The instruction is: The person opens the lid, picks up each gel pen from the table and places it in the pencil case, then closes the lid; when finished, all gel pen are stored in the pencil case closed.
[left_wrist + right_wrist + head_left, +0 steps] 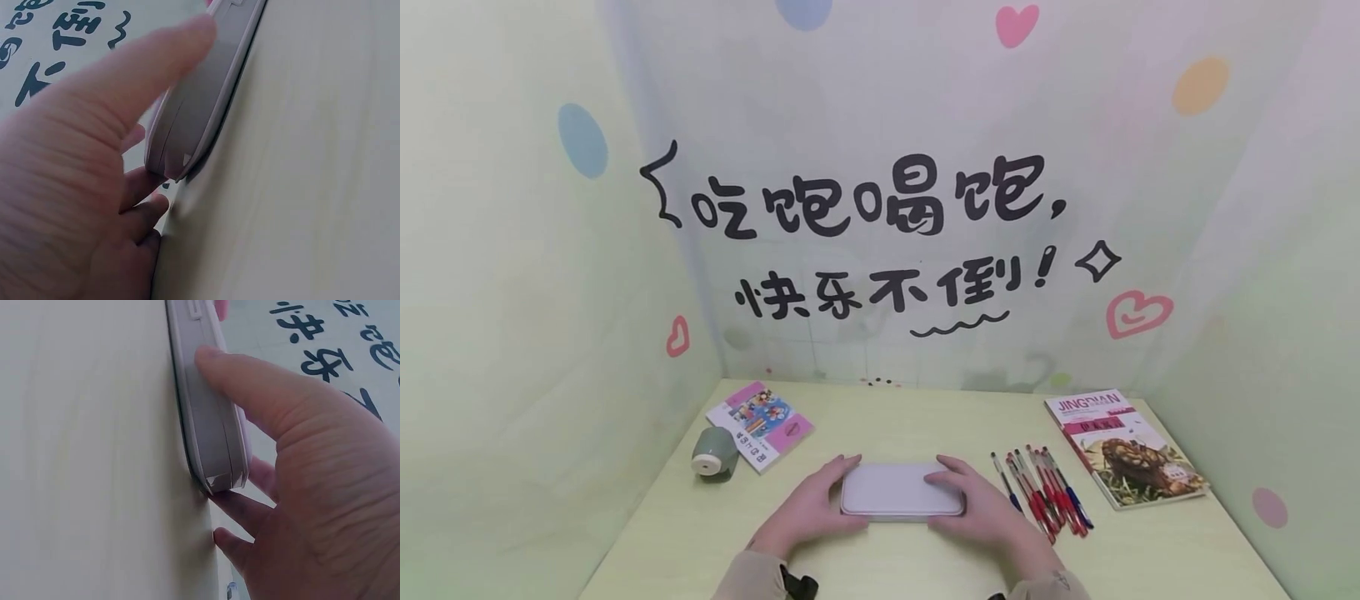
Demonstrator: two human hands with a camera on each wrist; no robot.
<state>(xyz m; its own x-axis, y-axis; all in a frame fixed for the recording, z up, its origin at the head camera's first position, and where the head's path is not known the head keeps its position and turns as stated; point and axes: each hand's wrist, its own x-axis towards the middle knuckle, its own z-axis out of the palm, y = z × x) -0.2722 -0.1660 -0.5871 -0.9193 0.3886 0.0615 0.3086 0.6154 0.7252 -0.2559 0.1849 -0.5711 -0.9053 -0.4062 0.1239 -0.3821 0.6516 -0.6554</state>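
A pale lavender pencil case (902,489), rectangular with rounded corners, is at the front middle of the table. Its side shows a seam in the left wrist view and a small tab near the top edge of the right wrist view. My left hand (823,504) holds the left end, the thumb on the near side and the fingers round the far side. At the other end my right hand (981,504) grips it likewise, one finger over the top. Whether the case rests fully on the table or is slightly raised, I cannot tell.
Right of the case lie several red and blue pens (1048,492), then a magazine (1127,450). At the left, a grey-green pencil sharpener (715,454) stands by a pink and white booklet (763,425). Printed curtains (880,108) enclose the table (895,417).
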